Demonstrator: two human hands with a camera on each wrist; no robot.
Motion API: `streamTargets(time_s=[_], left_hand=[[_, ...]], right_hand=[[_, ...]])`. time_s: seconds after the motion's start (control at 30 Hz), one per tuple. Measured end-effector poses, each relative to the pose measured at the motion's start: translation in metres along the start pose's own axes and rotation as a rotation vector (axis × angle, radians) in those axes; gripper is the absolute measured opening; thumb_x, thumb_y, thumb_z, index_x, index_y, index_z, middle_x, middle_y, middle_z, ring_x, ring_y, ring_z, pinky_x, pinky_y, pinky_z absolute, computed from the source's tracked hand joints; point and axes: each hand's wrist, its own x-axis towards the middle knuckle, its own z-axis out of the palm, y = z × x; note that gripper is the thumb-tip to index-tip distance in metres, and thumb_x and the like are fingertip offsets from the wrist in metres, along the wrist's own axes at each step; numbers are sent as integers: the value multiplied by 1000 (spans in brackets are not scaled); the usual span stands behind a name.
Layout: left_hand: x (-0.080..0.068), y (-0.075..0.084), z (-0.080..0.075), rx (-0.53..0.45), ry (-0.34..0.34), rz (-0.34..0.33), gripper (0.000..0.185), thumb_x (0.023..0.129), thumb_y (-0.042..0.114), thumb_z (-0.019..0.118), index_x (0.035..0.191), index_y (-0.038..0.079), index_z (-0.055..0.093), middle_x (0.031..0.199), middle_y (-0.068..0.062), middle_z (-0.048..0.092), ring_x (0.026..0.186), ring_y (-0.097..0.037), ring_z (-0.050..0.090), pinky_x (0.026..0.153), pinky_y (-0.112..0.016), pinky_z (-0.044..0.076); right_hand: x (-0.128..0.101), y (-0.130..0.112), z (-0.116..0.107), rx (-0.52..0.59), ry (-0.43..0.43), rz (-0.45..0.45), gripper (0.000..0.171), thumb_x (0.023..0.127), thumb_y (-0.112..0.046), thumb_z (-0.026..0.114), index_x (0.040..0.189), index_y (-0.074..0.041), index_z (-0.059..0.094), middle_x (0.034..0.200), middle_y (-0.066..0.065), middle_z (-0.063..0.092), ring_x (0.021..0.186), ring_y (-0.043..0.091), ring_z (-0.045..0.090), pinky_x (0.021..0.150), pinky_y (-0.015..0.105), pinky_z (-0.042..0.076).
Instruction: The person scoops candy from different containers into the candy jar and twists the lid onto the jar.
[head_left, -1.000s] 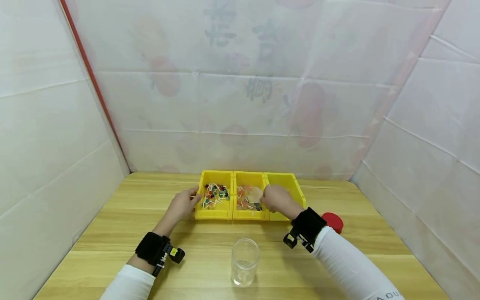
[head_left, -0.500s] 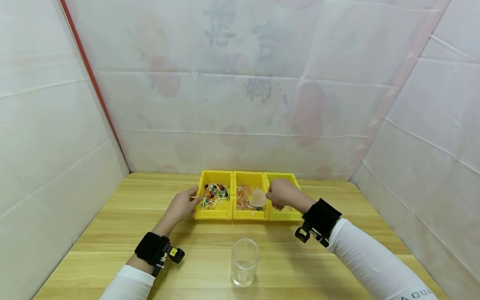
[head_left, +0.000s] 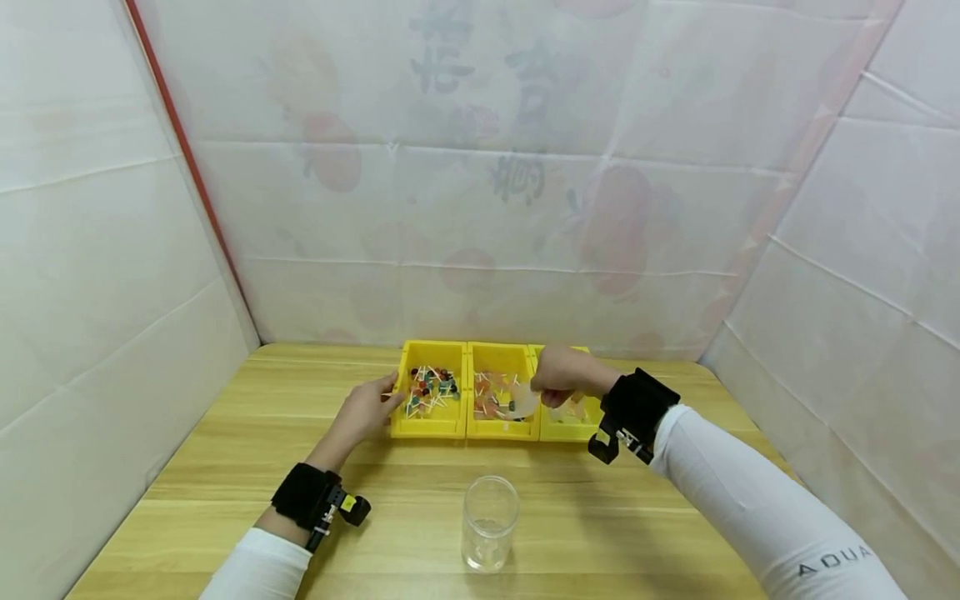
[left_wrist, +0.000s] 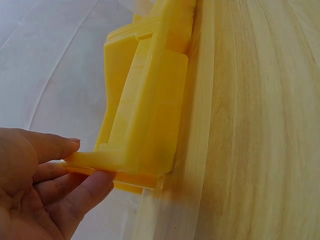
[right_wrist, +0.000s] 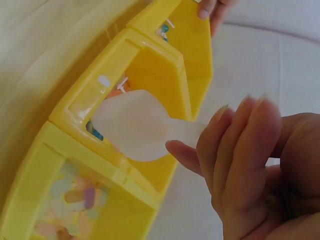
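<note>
Three yellow bins stand side by side at the back of the table: the left bin (head_left: 429,427) holds small coloured sticks, the middle bin (head_left: 501,430) orange and pink pieces, the right bin (head_left: 570,432) pale pieces. My left hand (head_left: 363,411) pinches the left bin's outer rim (left_wrist: 145,115), thumb above and fingers below. My right hand (head_left: 561,373) pinches the handle of a translucent white spoon (head_left: 521,404). The spoon's bowl (right_wrist: 132,125) hangs over the wall between the middle and right bins. In the right wrist view the bowl looks empty.
A clear jar (head_left: 489,523) without a lid stands upright at the front centre of the wooden table (head_left: 225,467). White fabric walls close in the table on the left, back and right.
My right hand has risen out of the middle bin with the spoon and drawn back and to the right; the forearm now covers the red lid. The left hand has stayed on the bin.
</note>
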Motion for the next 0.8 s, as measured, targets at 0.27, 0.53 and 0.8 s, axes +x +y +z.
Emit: streamTargets(time_s=[0.27, 0.53, 0.8], left_hand=[[1, 3, 4, -5, -8, 5, 56, 101, 20, 57, 150, 4, 35, 134, -25, 54, 67, -16, 62, 52, -29, 47], [-1, 4, 4, -1, -9, -4, 57, 101, 20, 58, 151, 5, 35, 137, -24, 52, 81, -18, 65, 53, -28, 48], [-1, 2, 3, 17, 8, -14, 57, 100, 19, 58, 150, 5, 36, 135, -25, 54, 76, -16, 63, 52, -28, 48]], right_hand=[[12, 14, -12, 345, -138, 119, 20, 95, -2, 56, 101, 14, 68, 58, 4, 55, 45, 8, 46, 48, 19, 44], [15, 29, -5, 515, -170, 176, 24, 99, -5, 54, 109, 13, 67, 68, 7, 62, 49, 6, 51, 50, 15, 45], [14, 39, 2, 647, -152, 179, 24, 98, -2, 53, 110, 15, 65, 87, 17, 69, 49, 4, 53, 49, 13, 47]])
